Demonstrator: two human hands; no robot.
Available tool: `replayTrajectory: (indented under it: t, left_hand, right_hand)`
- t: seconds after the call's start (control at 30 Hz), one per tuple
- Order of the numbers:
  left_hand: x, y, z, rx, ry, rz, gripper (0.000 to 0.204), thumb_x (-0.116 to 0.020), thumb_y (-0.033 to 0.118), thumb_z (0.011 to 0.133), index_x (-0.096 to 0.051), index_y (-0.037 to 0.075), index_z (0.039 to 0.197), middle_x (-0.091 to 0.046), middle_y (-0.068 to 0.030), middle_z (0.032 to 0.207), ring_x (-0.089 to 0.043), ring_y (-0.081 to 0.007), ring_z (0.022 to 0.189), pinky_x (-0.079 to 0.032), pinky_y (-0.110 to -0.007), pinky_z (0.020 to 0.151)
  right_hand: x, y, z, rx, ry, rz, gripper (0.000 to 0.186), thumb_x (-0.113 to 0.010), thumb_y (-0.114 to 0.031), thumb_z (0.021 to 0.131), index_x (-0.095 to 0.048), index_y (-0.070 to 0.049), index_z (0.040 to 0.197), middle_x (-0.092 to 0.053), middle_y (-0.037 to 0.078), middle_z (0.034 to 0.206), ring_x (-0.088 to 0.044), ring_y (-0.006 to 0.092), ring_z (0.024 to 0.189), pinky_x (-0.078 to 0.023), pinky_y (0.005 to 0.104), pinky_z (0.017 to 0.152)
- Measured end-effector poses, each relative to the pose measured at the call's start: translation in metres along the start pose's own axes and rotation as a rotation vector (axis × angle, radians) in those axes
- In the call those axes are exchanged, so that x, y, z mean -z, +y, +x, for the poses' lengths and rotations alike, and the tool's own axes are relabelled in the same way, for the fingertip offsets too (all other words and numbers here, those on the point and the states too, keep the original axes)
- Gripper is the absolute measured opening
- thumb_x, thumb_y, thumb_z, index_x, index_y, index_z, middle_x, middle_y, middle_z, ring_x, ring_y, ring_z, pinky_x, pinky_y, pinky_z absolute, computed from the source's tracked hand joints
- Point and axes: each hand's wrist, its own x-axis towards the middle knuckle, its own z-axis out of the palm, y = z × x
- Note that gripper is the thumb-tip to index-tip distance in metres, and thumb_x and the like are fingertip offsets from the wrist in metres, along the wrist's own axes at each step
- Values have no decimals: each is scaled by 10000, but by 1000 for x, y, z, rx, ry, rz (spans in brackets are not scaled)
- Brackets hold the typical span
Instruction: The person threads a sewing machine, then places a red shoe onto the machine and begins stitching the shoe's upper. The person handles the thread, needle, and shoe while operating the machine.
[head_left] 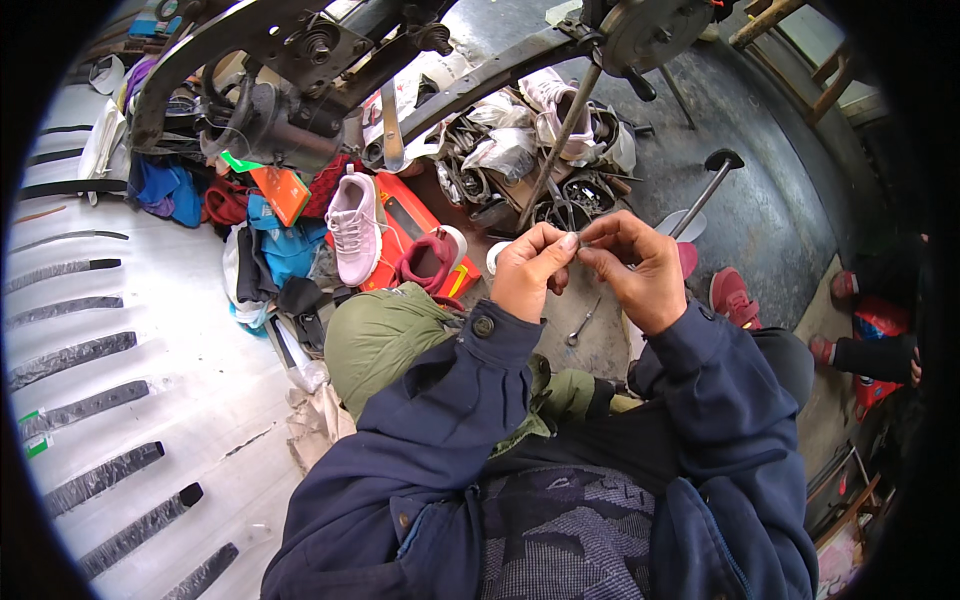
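Observation:
My left hand (531, 268) and my right hand (632, 274) meet in front of me, fingertips closed in pinches around something small that I cannot make out. Behind them, a pink sneaker (353, 232) and a maroon shoe (426, 265) rest on an orange shoebox (402, 202). Below my hands lies a small wrench (584, 324). A red shoe (733, 300) is just right of my right hand.
A black iron machine (275, 120) with a hand crank overhangs the top. Bags and shoes are piled (500, 150) under it. Black wrapped strips (85, 408) lie on a white sheet at left. Another person's legs (870, 357) show at right; a wooden stool (810, 80) stands top right.

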Motion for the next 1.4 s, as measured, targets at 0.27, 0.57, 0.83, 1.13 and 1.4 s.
replayTrajectory:
  t: [0.27,0.57,0.83,1.13,1.4]
  left_hand:
    - [0,0,0,69,19,-72,181,-698,236,1040,-685,89,936,-624,26,803,-552,-60,616,-432,-233,563]
    - [2,-2,2,53,8,-18,176,-693,228,1038,-686,83,939,-633,28,806,-564,-58,614,-438,-237,557]
    - [2,12,-6,-30,-218,-216,149,-589,208,1084,-629,81,1152,-703,-55,942,-706,-171,721,-583,-319,650]
    - [30,65,-25,-214,-149,-129,200,-564,191,1098,-605,70,1252,-700,-86,939,-669,-180,678,-609,-363,628]
    - [81,88,-31,-366,-80,-163,379,-533,162,1080,-476,92,1449,-692,-154,991,-665,-205,698,-618,-394,657]
  right_hand:
    - [4,-1,3,220,52,-119,90,-707,49,926,-664,-18,968,-657,46,1025,-641,113,883,-522,269,776]
    - [15,10,16,-1,245,331,192,-572,-200,1110,-648,-50,1203,-676,43,1185,-621,115,1041,-512,282,864]
    - [-27,-5,4,-101,-161,350,306,-450,-195,1163,-556,-7,1380,-642,35,1206,-583,71,978,-500,223,809]
    - [3,-53,26,115,99,43,351,-607,-175,1075,-597,12,1372,-710,70,1099,-645,130,927,-527,284,813]
    - [114,-57,130,-16,588,174,420,-680,-314,1056,-609,0,1326,-716,82,939,-672,138,711,-591,308,639]
